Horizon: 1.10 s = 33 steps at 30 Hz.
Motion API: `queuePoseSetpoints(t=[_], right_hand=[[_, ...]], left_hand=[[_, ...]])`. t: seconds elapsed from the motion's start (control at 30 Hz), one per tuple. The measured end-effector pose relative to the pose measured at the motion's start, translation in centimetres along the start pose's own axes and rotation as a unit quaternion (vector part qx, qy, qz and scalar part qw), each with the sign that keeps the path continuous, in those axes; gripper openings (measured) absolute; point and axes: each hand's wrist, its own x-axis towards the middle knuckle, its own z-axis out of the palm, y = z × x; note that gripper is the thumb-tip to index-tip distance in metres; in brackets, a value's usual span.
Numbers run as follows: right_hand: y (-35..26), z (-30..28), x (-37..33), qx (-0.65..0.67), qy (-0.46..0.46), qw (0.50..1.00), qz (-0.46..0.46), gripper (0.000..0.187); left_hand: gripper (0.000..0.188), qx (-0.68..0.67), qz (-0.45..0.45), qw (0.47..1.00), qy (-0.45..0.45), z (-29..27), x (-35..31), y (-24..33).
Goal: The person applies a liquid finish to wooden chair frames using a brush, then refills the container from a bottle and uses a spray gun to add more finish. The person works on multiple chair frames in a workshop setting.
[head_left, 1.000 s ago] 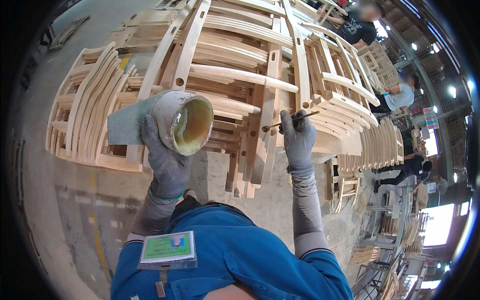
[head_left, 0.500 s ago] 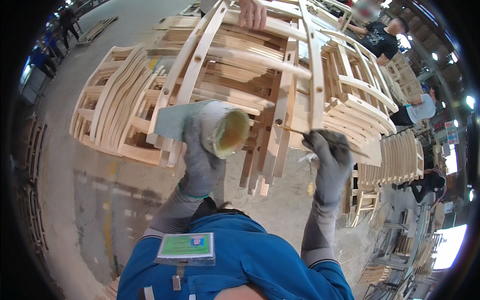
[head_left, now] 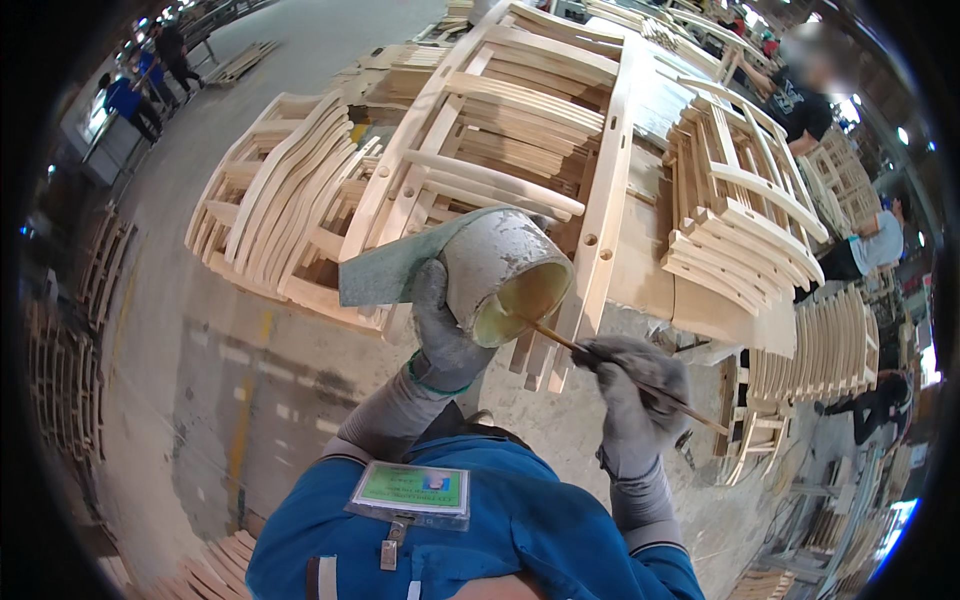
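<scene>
My gloved left hand (head_left: 447, 335) grips a whitish round pot (head_left: 505, 255) with a flat grey-green handle (head_left: 385, 270). The pot tilts toward my right, and yellowish stuff coats its inside. In my gloved right hand (head_left: 635, 390) is a thin wooden stick (head_left: 550, 333), its tip inside the pot's mouth. Just beyond the pot lies a stack of pale wooden chair frames (head_left: 610, 200) with round holes along their rails. A loose-looking round crossbar (head_left: 495, 183) spans the top frame.
Curved chair backs (head_left: 275, 190) are stacked at the left. More slatted frames (head_left: 745, 215) stand at the right, on a plywood sheet (head_left: 650, 270). A person in a black shirt (head_left: 800, 110) works at the far right. Further stacked frames (head_left: 815, 335) stand on the right.
The stick has gone from outside the pot to having its tip in the mouth. Both hands have come closer together. A hand on the far frame is gone from view.
</scene>
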Motion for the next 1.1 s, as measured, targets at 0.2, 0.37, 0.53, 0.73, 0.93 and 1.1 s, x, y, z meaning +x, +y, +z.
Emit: queuePoseSetpoints(t=[0.2,0.37,0.53,0.73,0.93,1.1], right_hand=[[1.7,1.7,-1.1,-0.002,-0.053,0.998,-0.047,0.022],[1.8,2.0,-1.8,-0.035,-0.193,0.974,-0.116,0.023],[3.5,5.8,-0.1,0.11,-0.08,0.991,-0.011,0.021],[6.4,11.5,2.9,0.133,-0.075,0.988,-0.027,0.017],[9.1,15.7,7.8,-0.046,-0.086,0.993,-0.062,0.015],[11.5,18.8,17.4,-0.061,-0.101,0.988,0.102,0.006]], left_hand=[[0.066,0.052,0.038,0.998,0.0,-0.2,-1.0,1.1],[0.078,0.094,0.091,0.984,0.122,-0.5,0.1,3.1],[0.083,0.07,0.066,0.987,0.126,-1.5,1.5,6.0],[0.079,-0.002,0.071,0.993,0.094,-5.9,4.1,9.9],[0.07,0.011,0.138,0.972,0.189,-11.4,6.3,13.7],[0.068,0.632,0.382,0.642,0.205,-18.9,5.3,16.8]])
